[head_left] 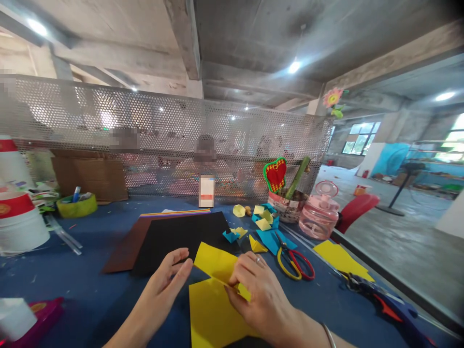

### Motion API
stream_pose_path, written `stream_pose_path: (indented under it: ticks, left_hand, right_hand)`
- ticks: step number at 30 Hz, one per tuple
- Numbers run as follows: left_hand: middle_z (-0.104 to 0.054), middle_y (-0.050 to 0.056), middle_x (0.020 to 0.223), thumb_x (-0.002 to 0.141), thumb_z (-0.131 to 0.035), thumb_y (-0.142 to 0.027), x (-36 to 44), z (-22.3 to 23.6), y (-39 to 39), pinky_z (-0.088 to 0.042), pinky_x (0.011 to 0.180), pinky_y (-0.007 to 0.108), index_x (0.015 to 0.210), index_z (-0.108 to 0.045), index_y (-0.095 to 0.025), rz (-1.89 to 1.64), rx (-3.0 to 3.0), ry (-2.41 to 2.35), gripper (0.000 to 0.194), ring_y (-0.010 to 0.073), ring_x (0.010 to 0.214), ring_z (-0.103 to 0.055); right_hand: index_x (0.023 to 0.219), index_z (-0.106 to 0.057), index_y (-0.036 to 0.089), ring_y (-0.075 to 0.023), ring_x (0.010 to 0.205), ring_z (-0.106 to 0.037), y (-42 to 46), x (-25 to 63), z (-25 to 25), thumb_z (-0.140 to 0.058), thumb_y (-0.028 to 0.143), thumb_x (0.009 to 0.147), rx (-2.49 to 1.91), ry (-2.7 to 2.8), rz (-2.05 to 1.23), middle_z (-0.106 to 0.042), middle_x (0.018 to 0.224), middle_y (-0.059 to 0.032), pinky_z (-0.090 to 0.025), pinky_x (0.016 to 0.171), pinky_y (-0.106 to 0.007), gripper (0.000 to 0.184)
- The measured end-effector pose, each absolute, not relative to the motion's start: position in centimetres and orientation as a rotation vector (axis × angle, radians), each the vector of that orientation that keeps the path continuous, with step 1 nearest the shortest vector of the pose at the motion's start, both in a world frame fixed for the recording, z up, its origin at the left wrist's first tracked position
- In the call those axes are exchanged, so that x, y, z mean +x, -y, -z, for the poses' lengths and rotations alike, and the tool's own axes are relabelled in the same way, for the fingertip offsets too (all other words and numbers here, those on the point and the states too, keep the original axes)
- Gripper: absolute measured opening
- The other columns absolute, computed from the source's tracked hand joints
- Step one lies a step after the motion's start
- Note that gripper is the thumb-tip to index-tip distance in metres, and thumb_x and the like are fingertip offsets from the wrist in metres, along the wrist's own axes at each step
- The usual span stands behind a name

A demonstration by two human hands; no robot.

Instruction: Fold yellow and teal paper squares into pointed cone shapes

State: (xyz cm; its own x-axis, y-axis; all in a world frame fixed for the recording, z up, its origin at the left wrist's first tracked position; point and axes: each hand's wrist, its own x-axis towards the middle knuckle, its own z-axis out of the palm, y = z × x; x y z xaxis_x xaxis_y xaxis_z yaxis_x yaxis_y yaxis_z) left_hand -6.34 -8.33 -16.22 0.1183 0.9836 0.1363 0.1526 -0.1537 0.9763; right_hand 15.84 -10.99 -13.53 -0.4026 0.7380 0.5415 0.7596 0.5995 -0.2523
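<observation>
Across the blue table (pixel 108 227), right hand pinches yellow paper!

And here we are, with the yellow piece (pixel 213 258) at the centre of the clock face, 12 pointing away from the person. The right hand (pixel 266 295) has it pinched between thumb and bent index finger, the other fingers curled close together, a ring on 1 of them. Over at 9 o'clock, the left hand (pixel 163 285) is open, its thumb parted from loosely bent fingers, close to the piece's left end and holding nothing.

Directly below, towards 6, lies a larger yellow sheet (pixel 208 314), partly under the right hand. Out to 11, a black sheet (pixel 181 237) overlaps a brown sheet (pixel 121 251). Swing round to 1: small folded blue and yellow papers (pixel 264 221) sit in a loose group. And at 2, look, scissors (pixel 285 245) with 1 yellow and 1 red handle loop, tips over blue paper (pixel 268 238); beyond them stands a pink clear bottle (pixel 319 217). More yellow paper (pixel 342 258) lies flat near 3, with a blue-handled tool (pixel 380 299) nearer the person, around 4!
</observation>
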Motion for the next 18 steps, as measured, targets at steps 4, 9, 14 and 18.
stream_pose_path:
  ticks: [4,9,14,18]
  left_hand:
    - [-0.065,0.007,0.120,0.091,-0.045,-0.052,-5.9,14.5,9.7,-0.051,0.089,0.038,0.116,-0.058,-0.025,-1.049,1.179,-0.921,0.039,0.0242,0.107,-0.061]
    - [-0.069,0.006,0.110,0.085,-0.061,-0.045,-5.3,14.1,10.1,-0.049,0.080,0.032,0.107,-0.064,-0.022,-0.969,1.101,-0.809,0.032,0.0220,0.096,-0.063]
    - [-0.073,0.005,0.089,0.076,-0.071,-0.044,-5.8,14.8,9.2,-0.047,0.075,0.028,0.095,-0.071,-0.018,-0.923,1.080,-0.811,0.032,0.0186,0.080,-0.064]
    - [-0.074,0.006,0.090,0.075,-0.072,-0.046,-5.9,14.8,9.1,-0.047,0.073,0.027,0.098,-0.071,-0.017,-0.919,1.045,-0.851,0.037,0.0200,0.080,-0.065]
  right_hand:
    - [0.071,-0.052,0.018,-0.0172,0.076,-0.048,11.4,15.8,14.2,-0.053,0.013,0.084,-1.042,2.327,0.254,-0.057,0.076,-0.0023,-0.034,0.073,-0.032,0.014]
    - [0.068,-0.051,0.018,-0.0164,0.071,-0.047,11.3,15.6,14.8,-0.046,0.015,0.088,-0.882,2.309,0.451,-0.054,0.072,-0.0019,-0.035,0.072,-0.032,0.020]
    - [0.078,-0.057,0.019,-0.0159,0.076,-0.049,11.5,15.6,14.6,-0.047,0.014,0.089,-0.762,2.364,0.467,-0.060,0.078,-0.0012,-0.034,0.084,-0.034,0.015]
    - [0.083,-0.058,0.020,-0.0151,0.080,-0.050,11.5,15.7,14.7,-0.050,0.015,0.088,-0.752,2.358,0.438,-0.062,0.082,-0.0001,-0.033,0.087,-0.033,0.010]
